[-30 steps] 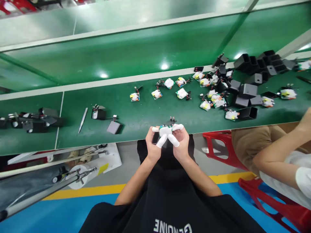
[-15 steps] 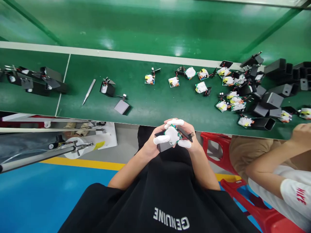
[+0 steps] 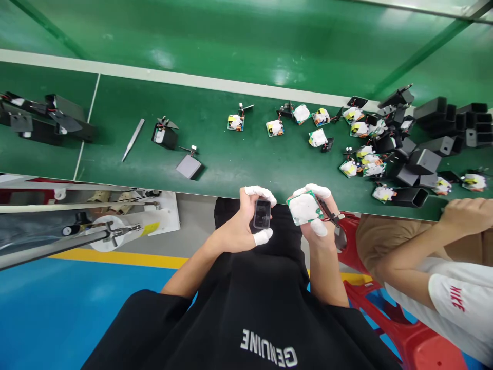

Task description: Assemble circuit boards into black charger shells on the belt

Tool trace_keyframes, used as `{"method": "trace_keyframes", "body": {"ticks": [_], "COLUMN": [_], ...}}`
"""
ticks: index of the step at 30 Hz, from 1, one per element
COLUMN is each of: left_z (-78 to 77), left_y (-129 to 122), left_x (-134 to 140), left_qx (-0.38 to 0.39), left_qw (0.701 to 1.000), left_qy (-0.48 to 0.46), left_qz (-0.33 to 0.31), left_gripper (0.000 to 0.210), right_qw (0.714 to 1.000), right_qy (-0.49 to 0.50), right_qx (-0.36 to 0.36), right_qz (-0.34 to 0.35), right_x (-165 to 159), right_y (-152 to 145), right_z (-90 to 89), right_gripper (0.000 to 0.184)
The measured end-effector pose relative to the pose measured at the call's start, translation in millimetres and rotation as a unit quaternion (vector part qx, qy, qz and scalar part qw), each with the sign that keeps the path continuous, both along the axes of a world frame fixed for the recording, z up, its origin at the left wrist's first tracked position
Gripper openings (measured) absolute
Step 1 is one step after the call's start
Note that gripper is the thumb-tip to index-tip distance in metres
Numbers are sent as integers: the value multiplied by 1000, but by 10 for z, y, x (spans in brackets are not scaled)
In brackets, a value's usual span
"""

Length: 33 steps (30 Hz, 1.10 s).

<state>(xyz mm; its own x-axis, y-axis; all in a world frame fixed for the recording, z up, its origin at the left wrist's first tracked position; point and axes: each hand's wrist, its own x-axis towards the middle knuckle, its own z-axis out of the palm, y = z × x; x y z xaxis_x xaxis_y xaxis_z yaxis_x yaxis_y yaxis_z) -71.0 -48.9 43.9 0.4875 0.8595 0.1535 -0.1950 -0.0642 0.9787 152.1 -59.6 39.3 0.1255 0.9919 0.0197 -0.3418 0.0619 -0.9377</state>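
Between the fingers of my left hand [image 3: 246,221] is a black plastic housing [image 3: 262,214], its open end facing up toward me. My right hand [image 3: 318,218] grips a green circuit board [image 3: 304,208] covered with a white pad or filler; a dark end piece [image 3: 330,211] hangs at its right side. White finger cots cover several of my fingertips. The housing and the board are apart, both held in front of the bench's near edge. Beyond them on the bench lie a closed-looking black housing [image 3: 189,166] and another housing [image 3: 165,133] with wires at its top.
The green bench [image 3: 231,169] carries loose circuit boards [image 3: 275,128], a heap of boards and housings [image 3: 404,149] on the right, and tweezers [image 3: 133,140] on the left. More housings [image 3: 50,121] stand at the far left. A co-worker's arm [image 3: 416,246] rests at the right, near red stools [image 3: 419,344].
My hands have moved apart. The circuit board, earlier over the housing between both hands, is now in the right hand, and the housing is in the left with its opening exposed.
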Motion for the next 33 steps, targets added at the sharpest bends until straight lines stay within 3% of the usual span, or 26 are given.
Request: {"method": "trace_keyframes", "body": {"ticks": [4, 7, 9, 13, 18, 23, 29, 33], "left_z": [12, -21, -41, -74, -95, -73, -23, -9], "left_y": [-12, 8, 33, 41, -32, -46, -19, -21], "left_x": [98, 189, 226, 275, 369, 411, 367, 329], "left_qx": [85, 181, 219, 153, 114, 114, 100, 100], "left_qw": [991, 970, 960, 974, 971, 968, 974, 976], "left_qy": [60, 93, 93, 26, -17, -6, -5, 0], "left_qz": [82, 136, 147, 168, 210, 224, 206, 194], "left_gripper": [79, 89, 79, 53, 40, 45, 50, 49], "right_qw": [998, 997, 996, 988, 979, 990, 985, 984], "right_qy": [31, 25, -21, -139, -203, -135, -168, -172], "right_qx": [-49, -78, -88, -59, -25, -22, 3, 51], "right_qz": [14, 12, 22, 38, -15, -25, -37, -14], "right_x": [-115, -237, -288, -295, -242, -214, -215, -213], "right_y": [19, 63, 73, 0, -138, -188, -244, -258], "right_z": [-20, -28, -12, 58, 76, 70, 36, -41], "right_gripper": [77, 61, 50, 41, 17, 26, 11, 27]}}
